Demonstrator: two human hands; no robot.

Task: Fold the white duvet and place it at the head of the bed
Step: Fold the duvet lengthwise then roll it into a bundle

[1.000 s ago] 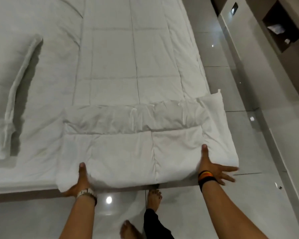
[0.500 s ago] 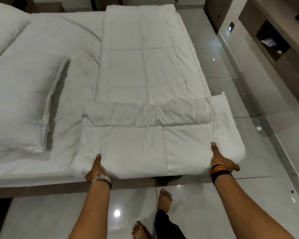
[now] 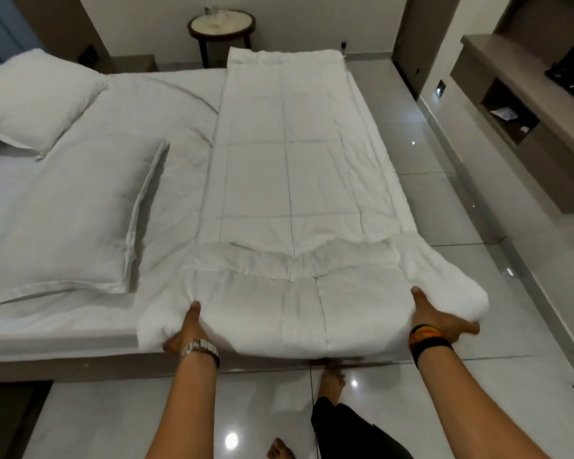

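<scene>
The white duvet (image 3: 289, 160) lies as a long quilted strip down the right side of the bed (image 3: 166, 104). Its near end is turned over into a thick fold (image 3: 295, 303) at the bed's near edge. My left hand (image 3: 188, 329) grips the fold's left corner, thumb on top and fingers underneath. My right hand (image 3: 434, 321) grips the right corner the same way, beside a loose flap that hangs off the mattress over the floor. Both hands hold the fold slightly raised.
Two white pillows lie on the left of the bed, one near (image 3: 67, 223) and one far (image 3: 34, 97). A round side table (image 3: 221, 24) stands past the bed. A wall shelf unit (image 3: 524, 107) runs along the right. Glossy tiled floor (image 3: 444, 180) lies between. My bare feet stand below.
The folded end has been pushed a little further up the bed and bunches more. My view has tilted up, bringing the far end of the duvet, pillows and side table into sight.
</scene>
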